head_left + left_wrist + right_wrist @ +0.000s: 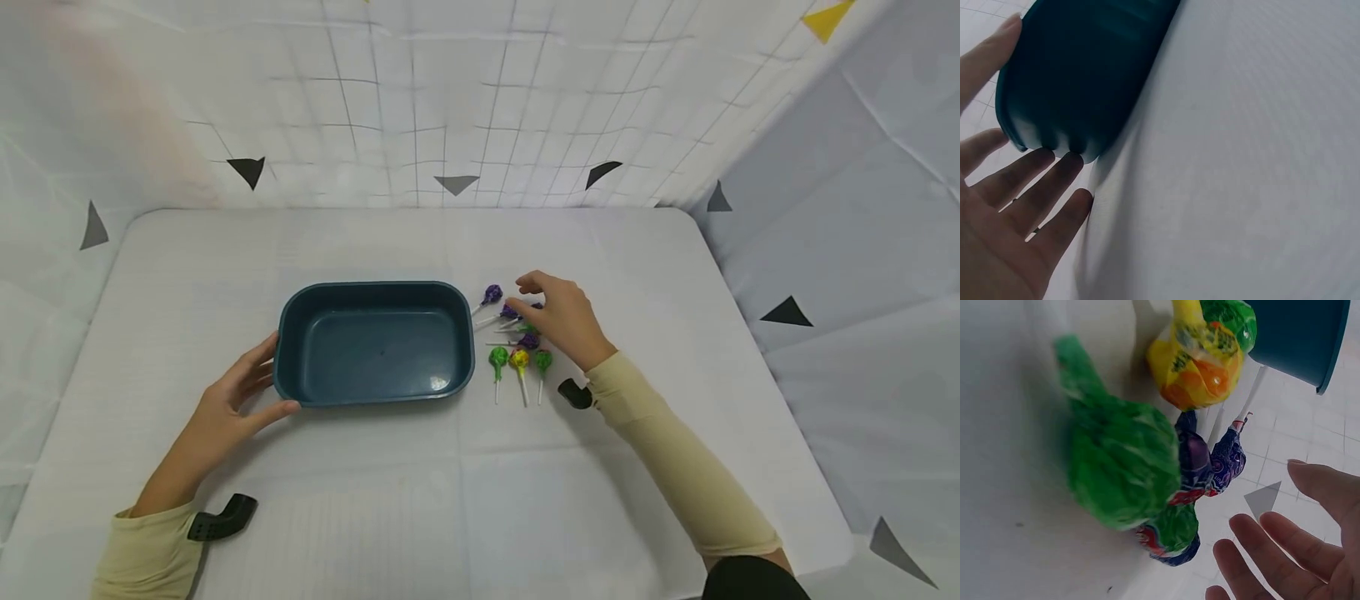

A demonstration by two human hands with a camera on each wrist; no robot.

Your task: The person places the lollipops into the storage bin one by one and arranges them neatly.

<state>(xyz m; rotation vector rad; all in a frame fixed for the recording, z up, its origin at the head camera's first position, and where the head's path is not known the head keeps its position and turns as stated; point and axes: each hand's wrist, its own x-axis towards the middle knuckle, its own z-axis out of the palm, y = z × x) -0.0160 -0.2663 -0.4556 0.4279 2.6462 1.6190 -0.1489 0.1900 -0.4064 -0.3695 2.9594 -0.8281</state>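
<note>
A dark teal rectangular plastic tub (pixel 375 358) stands on the white table, its inside bare. At its left end my left hand (pixel 225 410) touches it with spread, fairly straight fingers. The left wrist view shows fingertips (pixel 1072 160) against the end wall and the thumb by the rim. Right of the tub lie several lollipops: a yellow one (pixel 519 359) between two green ones (pixel 498 357), and purple ones (pixel 492 293) behind them. My right hand (pixel 567 315) hovers at their right side, fingers loosely bent, with nothing held in the right wrist view.
Black wrist-camera mounts (pixel 225 518) sit at both cuffs. White cloth walls (pixel 465 100) with a grid and dark triangles rise behind the table's far edge and along its sides. Some lollipop sticks (pixel 486 322) point toward the tub's right wall.
</note>
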